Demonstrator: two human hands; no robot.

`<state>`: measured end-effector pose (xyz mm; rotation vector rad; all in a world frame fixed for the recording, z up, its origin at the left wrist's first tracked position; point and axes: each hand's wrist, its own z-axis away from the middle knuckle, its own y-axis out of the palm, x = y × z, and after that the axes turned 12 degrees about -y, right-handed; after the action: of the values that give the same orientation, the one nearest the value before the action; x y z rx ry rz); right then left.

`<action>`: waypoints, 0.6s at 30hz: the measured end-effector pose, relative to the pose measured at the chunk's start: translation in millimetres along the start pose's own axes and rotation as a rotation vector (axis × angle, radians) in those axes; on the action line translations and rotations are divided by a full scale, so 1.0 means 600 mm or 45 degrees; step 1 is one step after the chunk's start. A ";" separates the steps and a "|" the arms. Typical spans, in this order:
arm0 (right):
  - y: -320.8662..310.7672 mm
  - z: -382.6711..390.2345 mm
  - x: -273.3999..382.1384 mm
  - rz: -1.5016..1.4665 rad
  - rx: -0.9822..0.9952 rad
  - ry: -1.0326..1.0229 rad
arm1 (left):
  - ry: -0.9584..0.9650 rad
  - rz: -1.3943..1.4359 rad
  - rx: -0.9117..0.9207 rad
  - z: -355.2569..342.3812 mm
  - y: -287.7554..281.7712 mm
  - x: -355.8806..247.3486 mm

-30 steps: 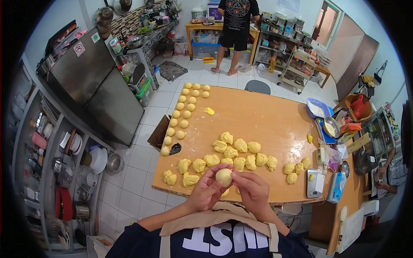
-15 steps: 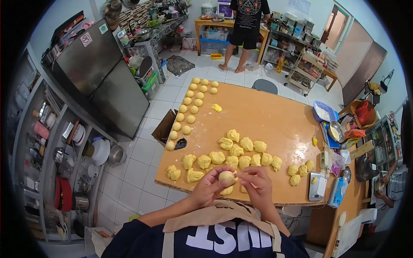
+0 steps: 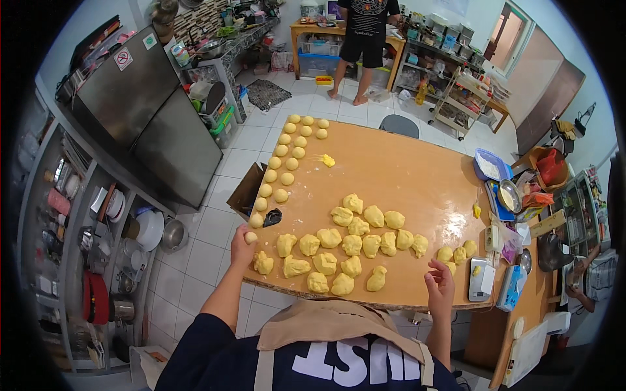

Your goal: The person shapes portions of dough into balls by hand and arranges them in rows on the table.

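Note:
A smooth pale dough ball point(image 3: 250, 238) is in my left hand point(image 3: 241, 246) at the table's near left edge, just below two columns of similar round balls point(image 3: 286, 178). My right hand point(image 3: 439, 285) hangs at the front edge on the right with fingers apart and empty, beside several smaller dough lumps point(image 3: 445, 253). Rough yellow dough lumps point(image 3: 352, 244) spread across the near middle of the wooden table point(image 3: 404, 169). A small bright yellow blob point(image 3: 328, 159) sits farther back, and a dark crumpled piece point(image 3: 272, 216) lies beside the left columns.
A scale point(image 3: 480, 283), blue tub point(image 3: 487, 166) and metal bowl point(image 3: 510, 195) crowd the right edge. A cardboard box point(image 3: 244, 189) and fridge point(image 3: 147, 124) stand left, a stool point(image 3: 399, 124) beyond the table. One person point(image 3: 365, 32) stands at the back; another point(image 3: 596, 280) works far right.
My hands were together around the ball at the front middle; they have separated, the left carrying it to the left edge, the right moving rightward and opening.

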<state>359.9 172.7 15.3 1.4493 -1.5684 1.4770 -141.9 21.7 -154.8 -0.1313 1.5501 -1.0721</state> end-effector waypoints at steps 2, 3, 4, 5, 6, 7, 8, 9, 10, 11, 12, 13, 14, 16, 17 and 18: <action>-0.006 0.001 0.004 0.006 -0.023 0.016 | -0.028 -0.005 0.021 -0.011 0.002 -0.009; -0.008 0.001 0.005 0.007 -0.037 0.028 | -0.062 -0.011 0.033 -0.013 0.003 -0.013; -0.010 0.001 0.003 0.009 -0.041 0.031 | -0.060 -0.012 0.038 -0.015 0.006 -0.013; -0.013 0.001 -0.001 0.014 -0.040 0.021 | -0.108 -0.001 0.082 -0.015 0.009 -0.012; -0.014 0.000 -0.003 0.018 -0.036 0.012 | -0.157 0.010 0.124 -0.015 0.011 -0.010; -0.016 0.001 -0.002 0.022 -0.038 0.019 | -0.159 0.006 0.132 -0.009 0.014 -0.016; -0.018 0.001 0.001 0.036 -0.045 0.032 | -0.078 -0.262 -0.063 0.000 0.019 -0.023; -0.019 0.001 0.002 0.049 -0.051 0.045 | 0.005 -0.530 -0.258 0.007 0.022 -0.027; -0.021 0.003 -0.001 0.046 -0.046 0.052 | 0.000 -0.537 -0.256 0.010 0.020 -0.024; -0.025 0.004 -0.006 0.050 -0.051 0.048 | 0.008 -0.469 -0.347 0.011 0.019 -0.021; -0.028 0.005 -0.010 0.053 -0.055 0.042 | 0.016 -0.401 -0.439 0.014 0.015 -0.017; -0.029 0.004 -0.014 0.046 -0.050 0.045 | 0.012 -0.408 -0.443 0.015 0.011 -0.005; -0.030 0.004 -0.017 0.029 -0.047 0.055 | 0.019 -0.379 -0.200 0.022 0.002 0.011; -0.027 0.003 -0.021 0.009 -0.050 0.067 | 0.030 -0.352 0.044 0.047 -0.006 0.026; -0.026 0.003 -0.022 0.004 -0.051 0.082 | 0.154 -0.409 0.097 0.075 -0.009 0.012; -0.026 0.002 -0.024 0.000 -0.053 0.096 | 0.280 -0.465 0.150 0.097 -0.011 -0.005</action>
<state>378.2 179.1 7.5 1.3543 -1.5442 1.4733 -95.5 -11.9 -141.9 -0.2277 1.6935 -1.5035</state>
